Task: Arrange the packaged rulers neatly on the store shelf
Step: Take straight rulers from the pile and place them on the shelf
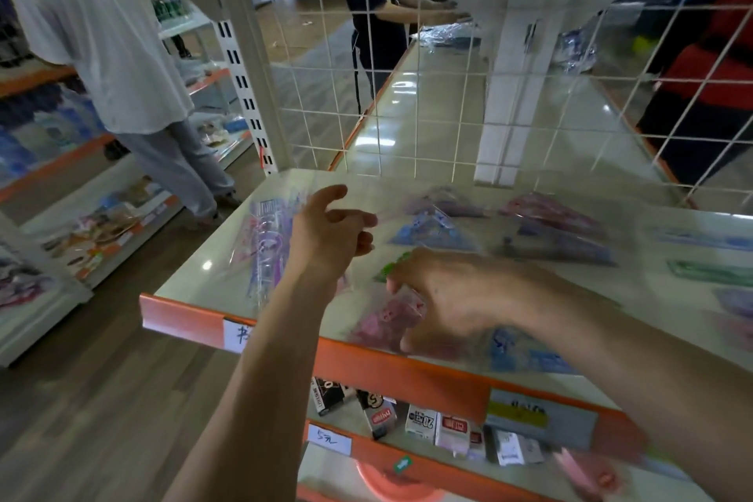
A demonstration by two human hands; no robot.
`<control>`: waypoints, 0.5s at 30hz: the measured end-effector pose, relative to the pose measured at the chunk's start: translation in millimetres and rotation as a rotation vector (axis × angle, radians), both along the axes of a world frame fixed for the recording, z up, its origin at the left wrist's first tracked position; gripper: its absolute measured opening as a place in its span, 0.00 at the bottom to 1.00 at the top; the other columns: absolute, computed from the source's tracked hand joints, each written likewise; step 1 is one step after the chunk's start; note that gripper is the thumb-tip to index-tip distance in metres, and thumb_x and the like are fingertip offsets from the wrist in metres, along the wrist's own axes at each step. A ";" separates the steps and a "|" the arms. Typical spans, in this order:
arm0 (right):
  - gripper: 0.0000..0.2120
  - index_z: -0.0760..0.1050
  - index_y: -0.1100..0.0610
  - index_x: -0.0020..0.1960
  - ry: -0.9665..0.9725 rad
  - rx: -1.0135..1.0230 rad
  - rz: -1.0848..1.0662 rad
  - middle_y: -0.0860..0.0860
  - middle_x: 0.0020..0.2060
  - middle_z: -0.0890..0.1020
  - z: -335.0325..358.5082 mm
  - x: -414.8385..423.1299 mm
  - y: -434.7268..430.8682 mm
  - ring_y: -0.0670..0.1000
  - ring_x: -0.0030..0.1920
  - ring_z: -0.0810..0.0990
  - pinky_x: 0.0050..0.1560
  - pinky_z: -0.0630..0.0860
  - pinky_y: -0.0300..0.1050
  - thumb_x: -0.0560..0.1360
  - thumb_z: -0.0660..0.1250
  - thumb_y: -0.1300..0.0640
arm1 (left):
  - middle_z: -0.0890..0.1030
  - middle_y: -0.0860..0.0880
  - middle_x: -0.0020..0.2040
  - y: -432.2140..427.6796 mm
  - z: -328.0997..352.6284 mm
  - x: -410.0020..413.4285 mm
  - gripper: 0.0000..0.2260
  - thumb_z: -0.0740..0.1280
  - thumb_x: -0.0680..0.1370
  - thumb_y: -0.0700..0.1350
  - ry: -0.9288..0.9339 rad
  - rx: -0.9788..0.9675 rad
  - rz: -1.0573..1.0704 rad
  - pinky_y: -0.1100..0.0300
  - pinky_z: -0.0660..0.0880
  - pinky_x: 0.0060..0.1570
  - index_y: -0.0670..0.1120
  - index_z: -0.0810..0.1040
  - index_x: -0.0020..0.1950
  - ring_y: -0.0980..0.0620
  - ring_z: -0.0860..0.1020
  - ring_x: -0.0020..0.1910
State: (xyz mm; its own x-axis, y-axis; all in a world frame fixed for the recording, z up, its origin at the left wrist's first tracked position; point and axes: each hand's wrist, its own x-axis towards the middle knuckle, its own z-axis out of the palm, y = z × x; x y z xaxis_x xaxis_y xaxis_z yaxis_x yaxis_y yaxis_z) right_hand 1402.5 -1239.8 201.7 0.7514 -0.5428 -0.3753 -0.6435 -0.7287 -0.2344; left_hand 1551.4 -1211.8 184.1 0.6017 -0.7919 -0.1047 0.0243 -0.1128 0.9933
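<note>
Head view shows the shelf (pixel 191 277) strewn with ruler packs at loose angles, well short of neat. The right hand (pixel 444 298) curls its fingers and thumb around a pink ruler pack (pixel 387 322) lying just behind the shelf's orange front lip. The left hand (pixel 334 232) hovers beside a purple ruler pack (pixel 267 240) near the left end. Its fingers are curled, but blur hides whether they pinch a clear wrapper or nothing.

The main risk, as I judge it, is the pink ruler pack. It sits so near the lip that a slack grip on slick film could let it slide off toward the small boxes (pixel 423 422) on the tier below. The left forearm crosses the front edge, so a careless sweep might push the purple ruler pack off the open end. Dragging one pack could also shift the blue pack (pixel 432 230) and the green pack (pixel 393 269) just beside it.
</note>
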 end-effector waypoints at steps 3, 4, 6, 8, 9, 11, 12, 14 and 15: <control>0.27 0.68 0.44 0.66 -0.105 -0.011 -0.056 0.45 0.59 0.74 10.2 -7.3 -0.5 0.49 0.55 0.75 0.49 0.72 0.42 0.70 0.69 0.38 | 0.83 0.45 0.39 5.1 1.9 -3.8 0.11 0.61 0.77 0.31 -0.014 0.001 -0.030 0.59 0.80 0.39 0.40 0.75 0.56 0.51 0.76 0.32; 0.22 0.71 0.45 0.63 -0.191 -0.048 -0.085 0.44 0.53 0.75 15.3 -11.9 -4.1 0.47 0.51 0.76 0.45 0.71 0.40 0.72 0.68 0.40 | 0.83 0.45 0.39 6.6 2.7 -4.8 0.10 0.61 0.77 0.31 -0.011 0.003 -0.042 0.58 0.80 0.40 0.40 0.77 0.54 0.51 0.76 0.33; 0.11 0.76 0.49 0.54 -0.439 -0.124 -0.177 0.43 0.45 0.77 23.5 -23.8 -15.2 0.45 0.45 0.77 0.40 0.69 0.37 0.75 0.67 0.46 | 0.83 0.44 0.39 9.7 4.2 -6.6 0.09 0.62 0.77 0.31 0.018 -0.006 -0.069 0.57 0.79 0.43 0.41 0.78 0.50 0.50 0.76 0.33; 0.04 0.78 0.51 0.48 -0.685 -0.184 -0.308 0.43 0.41 0.78 27.9 -34.9 -28.7 0.43 0.43 0.77 0.38 0.69 0.32 0.77 0.66 0.52 | 0.83 0.44 0.39 12.2 5.5 -9.0 0.08 0.62 0.76 0.31 0.059 -0.033 -0.108 0.57 0.80 0.43 0.42 0.78 0.48 0.51 0.77 0.34; 0.04 0.77 0.51 0.46 -0.746 -0.187 -0.357 0.42 0.40 0.78 28.9 -38.8 -33.6 0.41 0.41 0.76 0.37 0.68 0.28 0.77 0.65 0.52 | 0.83 0.44 0.38 13.0 6.2 -11.1 0.08 0.62 0.76 0.31 0.086 -0.051 -0.134 0.57 0.80 0.43 0.41 0.78 0.47 0.51 0.78 0.33; 0.06 0.78 0.54 0.46 -0.762 -0.063 -0.363 0.45 0.39 0.79 26.4 -41.4 -38.5 0.39 0.38 0.75 0.34 0.67 0.24 0.78 0.65 0.53 | 0.84 0.44 0.37 13.5 8.2 -17.2 0.07 0.63 0.76 0.31 0.149 -0.084 -0.196 0.57 0.81 0.42 0.40 0.79 0.47 0.52 0.79 0.32; 0.08 0.79 0.57 0.45 -0.758 0.023 -0.341 0.49 0.39 0.81 22.9 -40.8 -39.0 0.41 0.37 0.76 0.33 0.67 0.25 0.78 0.64 0.54 | 0.84 0.45 0.36 13.8 9.9 -20.6 0.06 0.63 0.77 0.32 0.173 -0.092 -0.225 0.57 0.81 0.43 0.40 0.79 0.47 0.53 0.79 0.32; 0.08 0.80 0.59 0.47 -0.772 0.131 -0.365 0.53 0.38 0.82 17.2 -41.3 -37.4 0.44 0.36 0.77 0.33 0.70 0.29 0.78 0.64 0.57 | 0.84 0.45 0.37 13.6 12.5 -24.6 0.06 0.63 0.77 0.34 0.198 -0.101 -0.256 0.57 0.81 0.43 0.40 0.79 0.48 0.52 0.79 0.33; 0.07 0.80 0.58 0.47 -0.798 0.150 -0.401 0.52 0.37 0.82 15.6 -42.9 -37.2 0.45 0.37 0.79 0.35 0.72 0.32 0.78 0.64 0.58 | 0.84 0.45 0.39 13.6 13.4 -25.1 0.05 0.63 0.78 0.34 0.204 -0.102 -0.251 0.56 0.81 0.43 0.40 0.79 0.48 0.52 0.79 0.33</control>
